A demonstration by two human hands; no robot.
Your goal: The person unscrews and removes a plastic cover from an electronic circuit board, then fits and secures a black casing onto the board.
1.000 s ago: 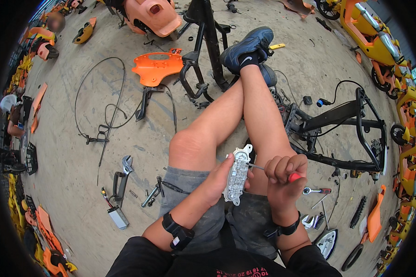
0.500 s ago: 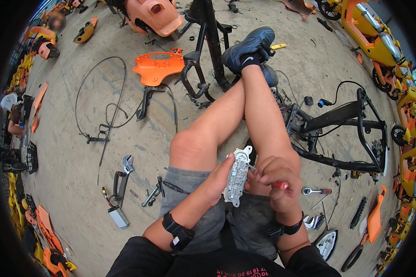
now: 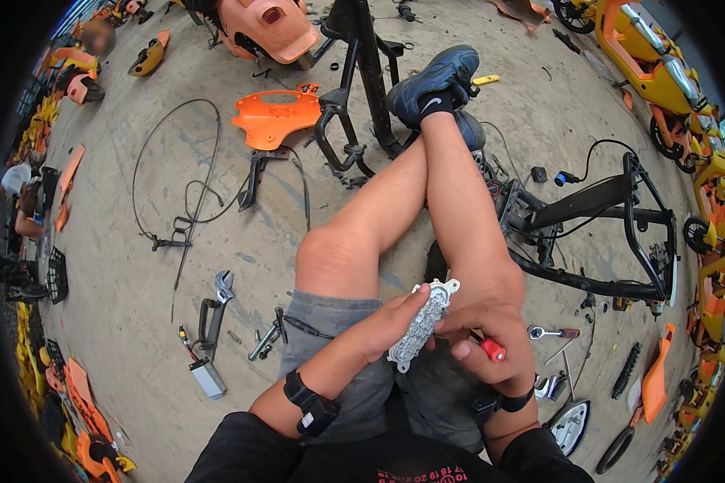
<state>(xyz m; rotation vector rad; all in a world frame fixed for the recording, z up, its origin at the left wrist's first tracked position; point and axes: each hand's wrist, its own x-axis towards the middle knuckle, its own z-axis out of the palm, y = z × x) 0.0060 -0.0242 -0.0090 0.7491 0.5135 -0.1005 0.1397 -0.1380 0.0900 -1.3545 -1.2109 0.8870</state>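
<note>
Above my lap my left hand (image 3: 399, 320) is closed around a long, oval, clear-and-white lamp unit (image 3: 420, 326) with a mounting ear at each end. Its thumb presses along the lamp's side. The lamp stands tilted, its upper end leaning right. Close beside it, my right hand (image 3: 491, 338) is curled around a red-handled screwdriver (image 3: 493, 348). The handle's end pokes out between thumb and fingers. The screwdriver's shaft is hidden, and the right fingertips reach behind the lamp's right edge.
To the right lie a black metal frame (image 3: 596, 217), a ratchet wrench (image 3: 554, 332) and a lamp housing (image 3: 570, 428). On the left are an adjustable wrench (image 3: 224, 286), a silver box with wires (image 3: 207, 378), bolts and a long cable (image 3: 137, 173). An orange panel (image 3: 274, 121) lies ahead.
The lamp unit has turned, its top swinging right and its face tilting. My right hand has curled in closer, and the screwdriver's shaft no longer shows.
</note>
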